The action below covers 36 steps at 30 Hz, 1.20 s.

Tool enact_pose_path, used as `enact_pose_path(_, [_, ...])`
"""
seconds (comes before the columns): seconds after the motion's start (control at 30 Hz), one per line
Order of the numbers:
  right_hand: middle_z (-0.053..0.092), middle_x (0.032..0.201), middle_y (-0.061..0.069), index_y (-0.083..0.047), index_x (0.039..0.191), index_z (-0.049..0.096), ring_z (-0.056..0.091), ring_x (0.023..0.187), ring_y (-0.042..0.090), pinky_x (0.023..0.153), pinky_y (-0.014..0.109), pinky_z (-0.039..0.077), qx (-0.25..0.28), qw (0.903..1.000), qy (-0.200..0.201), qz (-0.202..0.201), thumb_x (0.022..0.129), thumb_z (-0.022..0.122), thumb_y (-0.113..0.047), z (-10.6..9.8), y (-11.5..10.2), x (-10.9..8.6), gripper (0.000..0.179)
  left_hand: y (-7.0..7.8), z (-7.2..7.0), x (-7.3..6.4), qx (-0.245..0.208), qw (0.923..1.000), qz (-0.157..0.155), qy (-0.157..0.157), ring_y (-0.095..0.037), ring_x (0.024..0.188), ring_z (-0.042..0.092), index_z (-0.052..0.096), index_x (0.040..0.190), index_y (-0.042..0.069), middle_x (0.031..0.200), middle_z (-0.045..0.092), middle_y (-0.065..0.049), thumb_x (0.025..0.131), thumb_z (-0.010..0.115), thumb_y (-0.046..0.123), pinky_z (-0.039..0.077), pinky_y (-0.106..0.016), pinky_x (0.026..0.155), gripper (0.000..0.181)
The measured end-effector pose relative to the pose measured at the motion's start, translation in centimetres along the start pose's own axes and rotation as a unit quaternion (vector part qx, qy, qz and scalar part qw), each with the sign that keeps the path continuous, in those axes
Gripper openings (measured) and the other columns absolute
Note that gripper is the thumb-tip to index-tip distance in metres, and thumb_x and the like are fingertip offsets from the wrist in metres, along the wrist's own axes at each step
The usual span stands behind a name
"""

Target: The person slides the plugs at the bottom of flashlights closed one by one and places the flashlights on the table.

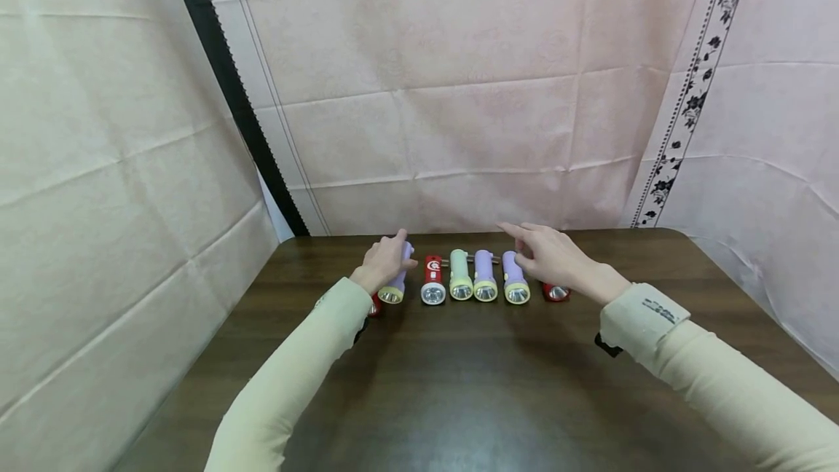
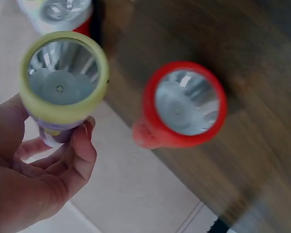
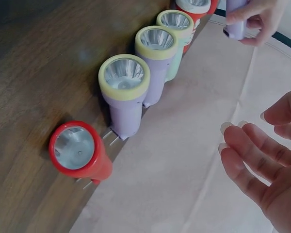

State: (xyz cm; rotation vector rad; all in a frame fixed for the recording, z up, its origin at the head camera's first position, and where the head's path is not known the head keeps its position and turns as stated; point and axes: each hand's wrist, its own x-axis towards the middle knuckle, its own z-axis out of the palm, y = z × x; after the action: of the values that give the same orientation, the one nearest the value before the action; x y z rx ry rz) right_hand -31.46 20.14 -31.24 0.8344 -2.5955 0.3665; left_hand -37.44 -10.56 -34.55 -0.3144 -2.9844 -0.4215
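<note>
My left hand (image 1: 382,265) grips a purple flashlight (image 1: 393,290) by its body. In the left wrist view its yellow rim and lens face the camera, and a red flashlight (image 2: 157,128) stands apart from the fingers. My right hand (image 1: 550,255) holds nothing, its fingers loosely bent, above a second red flashlight (image 1: 557,293) at the right. Between the hands is a row: a red flashlight with a whitish head (image 1: 432,291), a green one (image 1: 460,275) and two purple ones (image 1: 484,277) with yellow rims. Metal prongs show by the right-hand ones.
The dark wooden table (image 1: 459,384) carries the row near its far edge. Pale cloth (image 1: 485,130) hangs behind it and at both sides. A black strip (image 1: 236,93) runs down the cloth at the left, and a floral band (image 1: 688,115) at the right.
</note>
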Motion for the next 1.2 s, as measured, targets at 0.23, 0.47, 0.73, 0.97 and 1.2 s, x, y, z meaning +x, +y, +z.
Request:
enact_pose_path(0.23, [0.058, 0.08, -0.002, -0.012, 0.141, 0.048, 0.046, 0.064, 0.009, 0.059, 0.027, 0.038, 0.003, 1.0, -0.004, 0.001, 0.084, 0.06, -0.006, 0.2, 0.3, -0.1, 0.059, -0.9, 2.0, 1.1, 0.072, 0.9972, 0.007, -0.017, -0.029, 0.086, 0.066, 0.049, 0.131, 0.012, 0.108, 0.066, -0.016, 0.089, 0.067, 0.036, 0.053, -0.039, 0.066, 0.052])
enact_pose_path(0.47, [0.058, 0.08, -0.002, -0.012, 0.14, 0.05, 0.046, 0.063, 0.008, 0.057, 0.026, 0.038, 0.007, 0.9999, -0.007, 0.005, 0.085, 0.058, -0.006, 0.6, 0.6, -0.4, 0.056, -0.9, 3.4, 1.7, 0.118, 0.9925, 0.024, -0.018, -0.032, 0.092, 0.067, 0.056, 0.123, 0.008, 0.106, 0.067, -0.016, 0.087, 0.071, 0.031, 0.055, -0.045, 0.073, 0.045])
enact_pose_path(0.73, [0.057, 0.079, -0.002, -0.011, 0.137, 0.053, 0.046, 0.063, 0.009, 0.054, 0.025, 0.037, 0.007, 1.0, -0.005, 0.005, 0.085, 0.057, -0.005, 0.6, 0.8, -0.6, 0.052, -0.9, 4.2, 1.9, 0.147, 0.9884, 0.016, -0.033, -0.031, 0.095, 0.067, 0.058, 0.122, 0.009, 0.105, 0.067, -0.013, 0.087, 0.07, 0.032, 0.056, -0.045, 0.074, 0.043])
enact_pose_path(0.97, [0.057, 0.079, -0.001, -0.01, 0.137, 0.054, 0.046, 0.063, 0.009, 0.055, 0.025, 0.037, 0.008, 0.9999, -0.009, 0.005, 0.085, 0.057, -0.004, 0.7, 1.0, -0.6, 0.052, -1.1, 4.5, 2.1, 0.159, 0.9864, 0.015, -0.037, -0.03, 0.093, 0.068, 0.062, 0.11, 0.009, 0.1, 0.068, -0.011, 0.087, 0.071, 0.033, 0.056, -0.046, 0.073, 0.035])
enact_pose_path(1.2, [0.057, 0.08, -0.002, -0.011, 0.137, 0.053, 0.047, 0.065, 0.009, 0.057, 0.025, 0.038, 0.01, 0.9997, -0.019, 0.013, 0.086, 0.056, -0.006, 0.7, 1.1, -0.8, 0.052, -1.2, 4.7, 2.2, 0.176, 0.9828, 0.014, -0.055, -0.028, 0.092, 0.068, 0.059, 0.114, 0.01, 0.101, 0.068, -0.01, 0.089, 0.068, 0.035, 0.056, -0.045, 0.073, 0.036])
